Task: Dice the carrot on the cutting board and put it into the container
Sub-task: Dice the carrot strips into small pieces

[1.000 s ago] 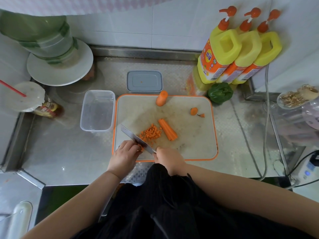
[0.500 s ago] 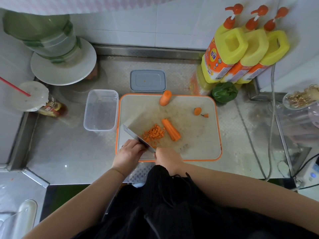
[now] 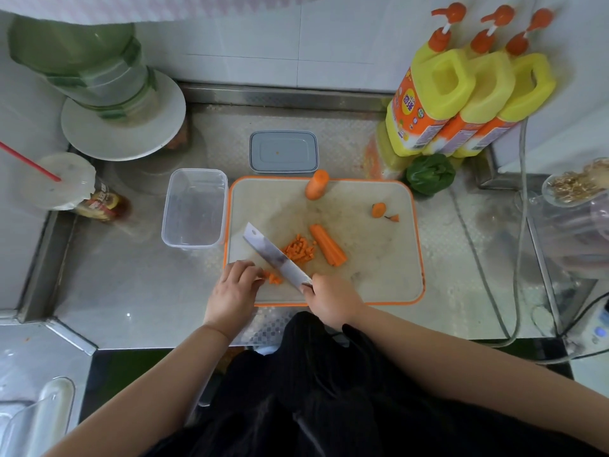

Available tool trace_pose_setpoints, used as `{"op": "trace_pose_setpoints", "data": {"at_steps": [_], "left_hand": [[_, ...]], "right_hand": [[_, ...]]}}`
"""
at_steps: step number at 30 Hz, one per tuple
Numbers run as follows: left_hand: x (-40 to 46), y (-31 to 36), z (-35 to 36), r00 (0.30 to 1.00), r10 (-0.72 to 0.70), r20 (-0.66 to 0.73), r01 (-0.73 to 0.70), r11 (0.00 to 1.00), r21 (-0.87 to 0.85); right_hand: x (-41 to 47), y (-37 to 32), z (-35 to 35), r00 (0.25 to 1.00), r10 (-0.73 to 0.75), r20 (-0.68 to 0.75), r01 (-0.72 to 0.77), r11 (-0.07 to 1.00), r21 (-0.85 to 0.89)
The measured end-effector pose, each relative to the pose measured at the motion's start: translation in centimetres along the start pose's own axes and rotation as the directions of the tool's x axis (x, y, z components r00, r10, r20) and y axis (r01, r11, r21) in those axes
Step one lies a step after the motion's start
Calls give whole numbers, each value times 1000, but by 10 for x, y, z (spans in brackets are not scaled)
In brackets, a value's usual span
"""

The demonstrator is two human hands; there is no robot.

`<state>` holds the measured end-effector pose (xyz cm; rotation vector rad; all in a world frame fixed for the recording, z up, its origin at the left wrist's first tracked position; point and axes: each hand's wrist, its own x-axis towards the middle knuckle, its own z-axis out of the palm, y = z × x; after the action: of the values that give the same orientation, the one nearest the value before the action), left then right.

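An orange-rimmed cutting board (image 3: pixel 379 258) lies on the steel counter. My right hand (image 3: pixel 333 300) grips the handle of a knife (image 3: pixel 276 255), whose blade points up-left across the board. My left hand (image 3: pixel 235 290) holds small carrot pieces (image 3: pixel 273 278) at the board's near left, just left of the blade. A pile of diced carrot (image 3: pixel 298 250) sits right of the blade, beside a bundle of carrot sticks (image 3: pixel 328 244). A carrot stub (image 3: pixel 317 189) rests at the board's far edge, and end scraps (image 3: pixel 379 210) lie at the right. A clear container (image 3: pixel 194 209) stands left of the board.
A grey lid (image 3: pixel 283 151) lies behind the board. Yellow pump bottles (image 3: pixel 461 90) and a green vegetable (image 3: pixel 428 174) stand at the back right. A green jug on a white plate (image 3: pixel 122 133) and a cup with a red straw (image 3: pixel 59 181) occupy the left. A cable (image 3: pixel 514 291) runs along the right.
The knife has shifted slightly right, away from my left hand, uncovering cut carrot pieces at my left fingertips. The head view has also moved a little.
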<state>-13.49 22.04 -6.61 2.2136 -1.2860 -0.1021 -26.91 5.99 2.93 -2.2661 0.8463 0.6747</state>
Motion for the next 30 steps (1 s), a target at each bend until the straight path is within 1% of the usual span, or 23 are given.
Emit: {"op": "trace_pose_setpoints", "data": {"at_steps": [3,6,9,15,18,24,30], "left_hand": [[-2,-5,-3,993,-108,38,106,993,54],[-1,-4,-5,984,-146,103,141,988,60],[3,0,-5,985,-126,117,120,991,53],[9,4,-2,994,-28,103,21,998,67],[11,5,0,995,3,99,-10,997,73],[11,7,0,997,-7,76,4,999,40],[10,13,1,997,-55,62,52,998,43]], "right_hand": [[-2,-2,2,999,-37,14,38,998,-49],[-2,-4,3,999,-46,16,47,996,-70],[-2,-6,3,999,-48,22,50,995,-88],[0,-3,5,997,-73,40,78,987,-137],[1,-2,9,997,-67,32,70,989,-130],[3,-11,12,997,-42,61,50,988,-143],[5,-14,15,999,-32,25,35,994,-104]]}}
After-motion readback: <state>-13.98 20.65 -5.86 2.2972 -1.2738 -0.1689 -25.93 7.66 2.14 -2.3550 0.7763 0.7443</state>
